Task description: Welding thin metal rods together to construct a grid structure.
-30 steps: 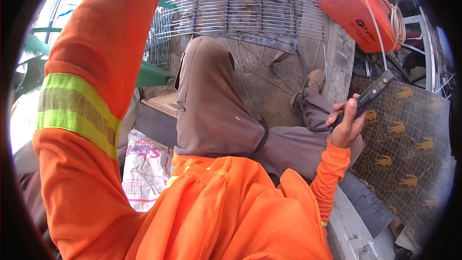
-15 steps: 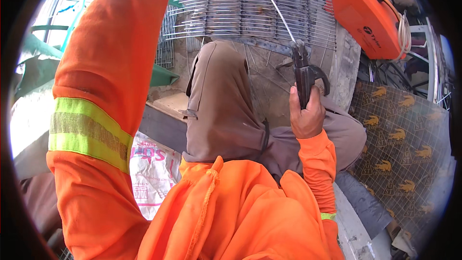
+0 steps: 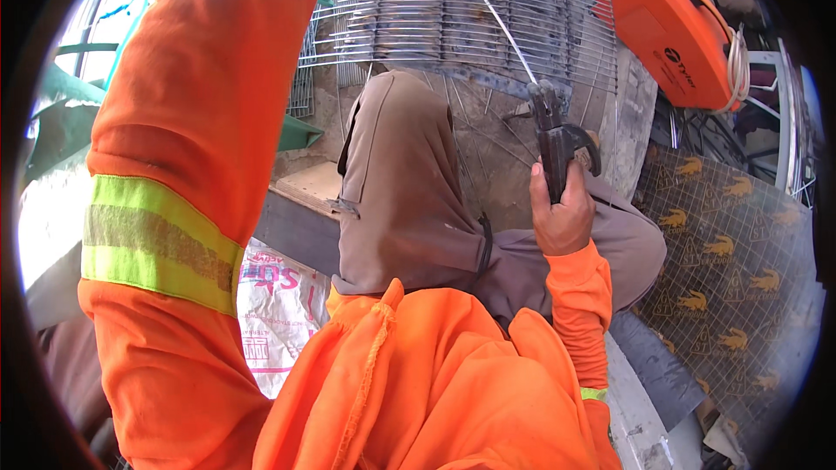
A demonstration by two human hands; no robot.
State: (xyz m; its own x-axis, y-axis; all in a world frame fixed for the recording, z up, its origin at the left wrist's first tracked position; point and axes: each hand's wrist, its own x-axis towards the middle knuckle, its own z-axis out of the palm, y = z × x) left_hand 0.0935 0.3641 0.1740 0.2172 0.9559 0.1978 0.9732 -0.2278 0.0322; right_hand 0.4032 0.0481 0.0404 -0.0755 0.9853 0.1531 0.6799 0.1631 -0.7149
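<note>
My right hand (image 3: 566, 216) is closed round the black handle of a welding electrode holder (image 3: 550, 141), in front of my bent right leg. A thin pale welding rod (image 3: 500, 24) is clamped in the holder's jaws and slants up and to the left. The rod lies across the view of a metal bar grille (image 3: 409, 26); I cannot tell whether its tip touches the bars. My left arm (image 3: 178, 122), in an orange sleeve with a yellow-green band, reaches up past the top edge, so my left hand is out of sight.
An orange welding machine (image 3: 675, 35) with a coiled pale cable (image 3: 739, 74) stands at the far right. Below it lies a dark patterned board (image 3: 714, 270). A printed white sack (image 3: 274, 318) is beside my left leg, near a wooden board (image 3: 309, 187). Green metal pieces (image 3: 65, 87) are at left.
My right hand has shifted slightly down and to the right, carrying the electrode holder and rod. The left sleeve has moved slightly left.
</note>
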